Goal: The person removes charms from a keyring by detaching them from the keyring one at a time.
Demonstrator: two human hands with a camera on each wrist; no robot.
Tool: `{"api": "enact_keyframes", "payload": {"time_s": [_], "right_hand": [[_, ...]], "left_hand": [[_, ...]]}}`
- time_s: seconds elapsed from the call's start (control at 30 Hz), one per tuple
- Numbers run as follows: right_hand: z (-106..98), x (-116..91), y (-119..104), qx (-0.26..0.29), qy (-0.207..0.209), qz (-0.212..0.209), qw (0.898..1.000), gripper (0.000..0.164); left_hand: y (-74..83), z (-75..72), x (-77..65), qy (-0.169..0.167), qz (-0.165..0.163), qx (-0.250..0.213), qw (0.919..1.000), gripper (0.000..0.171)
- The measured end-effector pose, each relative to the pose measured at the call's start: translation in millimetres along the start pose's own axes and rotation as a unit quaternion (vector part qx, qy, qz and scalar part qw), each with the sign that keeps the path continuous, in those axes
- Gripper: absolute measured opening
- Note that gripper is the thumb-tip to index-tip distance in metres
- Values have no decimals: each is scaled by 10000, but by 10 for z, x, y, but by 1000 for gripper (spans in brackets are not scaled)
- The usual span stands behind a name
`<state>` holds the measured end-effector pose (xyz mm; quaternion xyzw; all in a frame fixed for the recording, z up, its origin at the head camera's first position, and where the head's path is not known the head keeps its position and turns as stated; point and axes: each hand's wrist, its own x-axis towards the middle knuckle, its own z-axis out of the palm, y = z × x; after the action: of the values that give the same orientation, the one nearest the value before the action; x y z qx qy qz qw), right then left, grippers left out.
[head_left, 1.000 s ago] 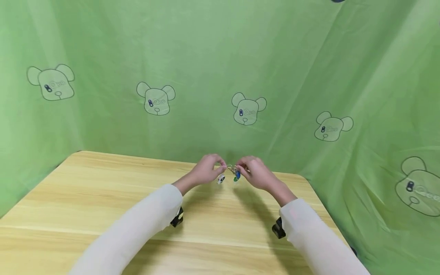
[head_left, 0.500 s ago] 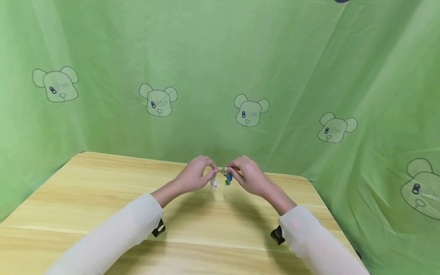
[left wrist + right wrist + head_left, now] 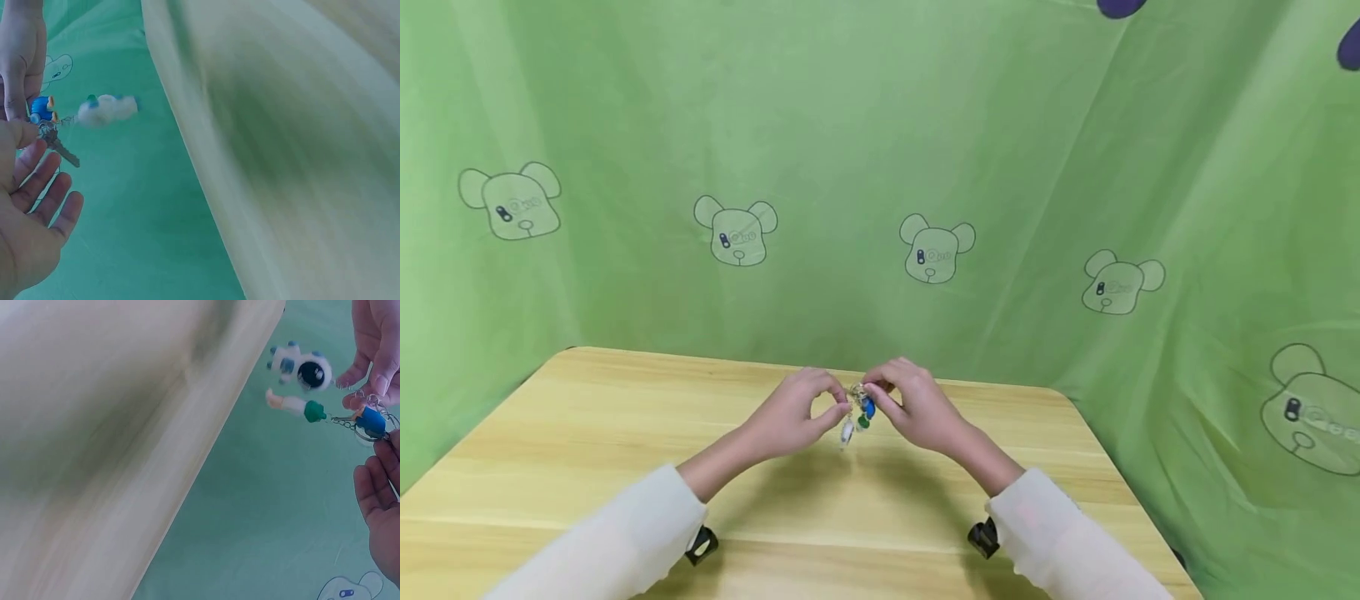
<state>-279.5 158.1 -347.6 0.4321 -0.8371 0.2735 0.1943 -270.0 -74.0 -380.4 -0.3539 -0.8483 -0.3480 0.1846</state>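
Observation:
Above the wooden table, both hands hold a bunch of keyring things close together. My left hand (image 3: 790,417) pinches the small chain of a white astronaut charm (image 3: 306,370) between thumb and index finger; its other fingers spread loosely in the left wrist view. My right hand (image 3: 921,408) pinches a metal key ring (image 3: 362,438) from the other side. On it hang a blue charm (image 3: 370,422) and a white figure charm with a green top (image 3: 314,411). A metal key (image 3: 66,154) sticks out between the hands. Fingertips partly hide the ring, and I cannot tell whether the astronaut's chain is linked to it.
The light wood table (image 3: 587,433) spreads under both arms, its far edge just behind the hands. A green curtain (image 3: 850,108) printed with bear heads hangs behind and along both sides. Black wrist cameras hang under the left cuff (image 3: 702,546) and right cuff (image 3: 983,538).
Both hands have moved left and nearer to me, drawing slightly closer together, with the charms still hanging between them. The head view has also shifted a little.

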Motion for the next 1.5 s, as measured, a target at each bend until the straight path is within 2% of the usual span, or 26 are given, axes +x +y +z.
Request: {"api": "enact_keyframes", "payload": {"time_s": [0.23,0.43,0.6,0.7,0.8,1.03,1.23,1.37,1.5], "right_hand": [[59,-50,-66,-3,167,-175,9997,9],[78,-36,-109,118,234,-92,9996,8],[101,-8,-146,622,198,427,9970,9],[114,1,-153,1020,223,772,9915,10],[125,-8,-133,1164,235,903,9888,12],[127,-82,-85,1100,252,1007,9885,14],[157,-76,-112,1164,327,871,9888,22],[191,-46,-153,1253,489,816,9875,14],[219,-11,-185,1342,598,982,9843,8]], "left_hand": [[53,-34,-110,531,131,-114,9984,5],[123,-30,-69,1140,731,263,9904,8],[163,-38,-7,1375,922,853,9825,8],[173,-57,18,1414,1044,1216,9769,8],[175,-73,31,1410,1106,1412,9736,6],[188,-98,55,1235,825,1282,9806,4],[225,-109,84,1149,604,1027,9862,3],[255,-139,92,1120,429,854,9891,3],[274,-175,92,1101,238,584,9919,3]]}}
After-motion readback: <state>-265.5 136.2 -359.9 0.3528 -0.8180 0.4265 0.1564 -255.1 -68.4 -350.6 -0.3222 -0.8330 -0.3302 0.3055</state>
